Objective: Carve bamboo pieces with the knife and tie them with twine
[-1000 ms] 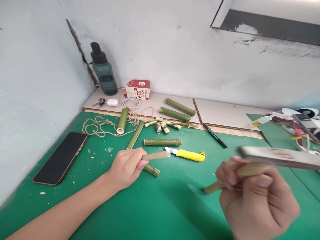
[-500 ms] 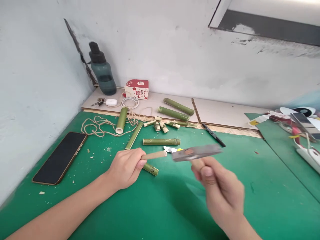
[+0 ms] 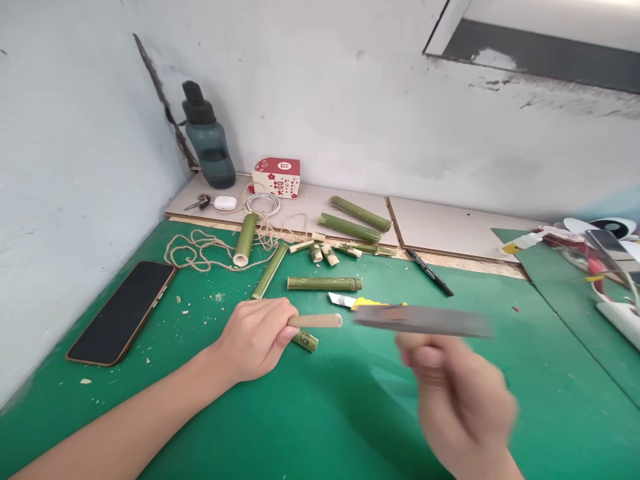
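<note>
Head view: the blurred hammer, gripped in the right hand, has swung in from farther right, seemingly lining up with the pale tube clenched in the left hand above the green table.

From here the hammer and the right hand gripping it are blurred, and the hammer covers much of the knife. The left hand hides one end of the pale stick and part of a green tube, whose mark is too small to read.
</note>
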A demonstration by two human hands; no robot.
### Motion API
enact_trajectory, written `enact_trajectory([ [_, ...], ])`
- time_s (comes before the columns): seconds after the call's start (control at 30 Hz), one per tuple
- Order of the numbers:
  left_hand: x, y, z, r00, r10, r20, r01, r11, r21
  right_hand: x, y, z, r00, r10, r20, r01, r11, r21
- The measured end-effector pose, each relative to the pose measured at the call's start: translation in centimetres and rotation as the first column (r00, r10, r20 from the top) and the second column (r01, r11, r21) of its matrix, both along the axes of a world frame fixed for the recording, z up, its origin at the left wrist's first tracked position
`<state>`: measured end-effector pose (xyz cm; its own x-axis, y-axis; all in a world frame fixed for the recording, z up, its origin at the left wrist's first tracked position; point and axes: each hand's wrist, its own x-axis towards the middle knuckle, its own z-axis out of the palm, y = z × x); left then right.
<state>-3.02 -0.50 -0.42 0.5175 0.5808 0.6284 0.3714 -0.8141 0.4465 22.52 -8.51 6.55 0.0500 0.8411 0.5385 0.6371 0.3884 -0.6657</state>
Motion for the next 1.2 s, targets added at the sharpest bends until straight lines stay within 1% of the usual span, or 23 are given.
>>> enact_trajectory([
  [0.03, 0.0, 0.0, 0.0, 1.0, 0.0, -0.003, 0.0, 1.0, -0.001, 0.2, 0.1, -0.1, 0.995, 0.061, 0.084, -0.056, 0.997, -0.062],
  [0.07, -0.1, 0.1, 0.0, 1.0, 0.001, -0.004, -0.001, 1.0, -0.002, 0.5, 0.4, -0.2, 0.988, 0.09, 0.123, -0.079, 0.993, -0.093],
  [0.1, -0.2, 0.1, 0.0, 1.0, 0.004, -0.001, -0.004, 1.0, -0.005, 1.0, 0.8, -0.4, 0.99, 0.068, 0.122, -0.058, 0.995, -0.087],
  [0.13, -0.3, 0.2, 0.0, 1.0, 0.006, 0.007, -0.006, 1.0, -0.01, 1.6, 1.4, -0.7, 0.994, 0.001, 0.107, 0.006, 0.998, -0.067],
  [0.17, -0.4, 0.2, 0.0, 1.0, 0.006, 0.018, -0.005, 1.0, -0.018, 2.4, 2.2, -1.1, 0.99, -0.1, 0.1, 0.106, 0.993, -0.051],
  [0.2, -0.5, 0.2, 0.0, 1.0, 0.004, 0.029, -0.004, 1.0, -0.025, 3.3, 3.0, -1.5, 0.973, -0.199, 0.121, 0.207, 0.977, -0.055],
  [0.23, -0.6, 0.1, 0.1, 0.999, -0.001, 0.036, 0.002, 0.999, -0.033, 4.2, 3.9, -2.0, 0.945, -0.275, 0.176, 0.293, 0.953, -0.082],
  [0.27, -0.6, 0.1, 0.1, 0.999, -0.011, 0.038, 0.013, 0.999, -0.04, 5.1, 4.8, -2.5, 0.912, -0.309, 0.269, 0.354, 0.926, -0.135],
  [0.33, -0.6, -0.1, 0.1, 0.999, -0.049, 0.015, 0.05, 0.998, -0.044, 6.8, 6.4, -3.6, 0.839, -0.305, 0.452, 0.442, 0.865, -0.238],
  [0.37, -0.6, -0.2, 0.1, 0.997, -0.073, -0.005, 0.072, 0.996, -0.043, 7.4, 7.0, -4.2, 0.81, -0.287, 0.512, 0.474, 0.834, -0.282],
  [0.43, -0.4, -0.3, 0.0, 0.992, -0.115, -0.05, 0.113, 0.993, -0.039, 8.2, 7.9, -5.2, 0.778, -0.265, 0.569, 0.514, 0.79, -0.334],
  [0.47, -0.3, -0.4, 0.0, 0.989, -0.129, -0.07, 0.127, 0.991, -0.036, 8.4, 8.2, -5.6, 0.773, -0.256, 0.581, 0.522, 0.778, -0.351],
  [0.53, -0.1, -0.5, 0.0, 0.984, -0.142, -0.107, 0.138, 0.99, -0.037, 8.5, 8.5, -6.1, 0.773, -0.236, 0.588, 0.518, 0.77, -0.372],
  [0.63, -0.1, -0.5, 0.1, 0.978, -0.133, -0.161, 0.129, 0.991, -0.037, 8.4, 8.6, -6.6, 0.782, -0.195, 0.592, 0.485, 0.787, -0.382],
  [0.73, -0.2, -0.4, 0.2, 0.976, -0.115, -0.183, 0.11, 0.993, -0.037, 8.4, 8.7, -6.8, 0.78, -0.185, 0.598, 0.466, 0.81, -0.357],
  [0.9, -0.3, -0.2, 0.3, 0.973, -0.102, -0.205, 0.09, 0.994, -0.067, 8.3, 8.8, -7.0, 0.786, -0.155, 0.599, 0.452, 0.805, -0.384],
  [1.03, -0.2, -0.2, 0.3, 0.974, -0.117, -0.195, 0.1, 0.991, -0.092, 8.0, 8.5, -6.8, 0.76, -0.159, 0.63, 0.447, 0.832, -0.329],
  [1.1, -0.2, -0.3, 0.3, 0.978, -0.126, -0.164, 0.111, 0.989, -0.101, 8.1, 8.4, -6.7, 0.757, -0.136, 0.639, 0.452, 0.816, -0.361],
  [1.2, -0.3, -0.3, 0.3, 0.983, -0.113, -0.141, 0.097, 0.988, -0.119, 8.5, 8.3, -6.6, 0.739, -0.101, 0.666, 0.482, 0.77, -0.418],
])
